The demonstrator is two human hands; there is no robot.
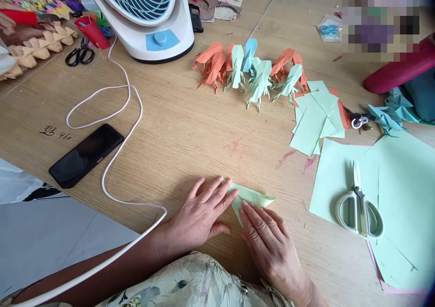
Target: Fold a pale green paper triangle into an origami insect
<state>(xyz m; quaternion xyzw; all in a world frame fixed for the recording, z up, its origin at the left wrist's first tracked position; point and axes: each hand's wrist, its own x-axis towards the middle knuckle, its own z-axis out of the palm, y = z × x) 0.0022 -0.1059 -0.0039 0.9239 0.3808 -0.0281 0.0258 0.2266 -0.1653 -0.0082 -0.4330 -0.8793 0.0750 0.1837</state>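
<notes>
Near the table point(190, 130) edge, left hand point(200, 214) and right hand point(268, 243) lay flat, fingers spread, pressing a folded green paper point(253, 197); scissors point(358, 207) rested well apart.

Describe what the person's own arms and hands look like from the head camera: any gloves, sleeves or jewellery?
Both hands are bare, no gloves and no rings visible: left hand, right hand. The forearms are bare too, with no sleeves reaching them. At the bottom edge a pale floral-print garment shows, cream with grey-green leaves. Something small and metallic sits near the right wrist; too little shows to tell what it is.
</notes>
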